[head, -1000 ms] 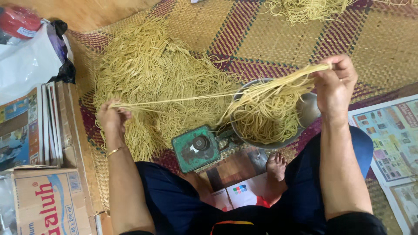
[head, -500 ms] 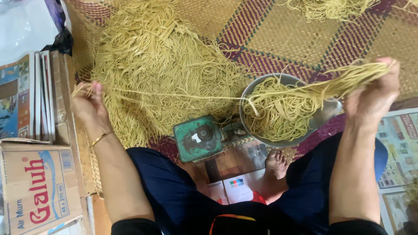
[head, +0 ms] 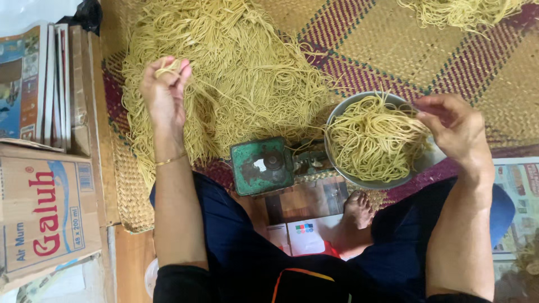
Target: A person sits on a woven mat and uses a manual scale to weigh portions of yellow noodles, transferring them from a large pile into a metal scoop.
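**Noodles, pan scale, woven mat**

Left hand (head: 164,92): a few strands pinched over the noodle pile (head: 236,73) at the woven mat's (head: 387,50) left edge. Right hand (head: 456,130): fingers loosely curled on noodles in the metal pan (head: 373,140) of the green scale (head: 261,165), at the near edge.

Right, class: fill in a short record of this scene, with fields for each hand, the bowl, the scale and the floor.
left hand: pinching a few noodle strands above the big noodle pile
right hand: fingers at the bowl's far edge, touching noodles
bowl: metal, full of yellow noodles
scale: green, beside the bowl
floor: woven mat
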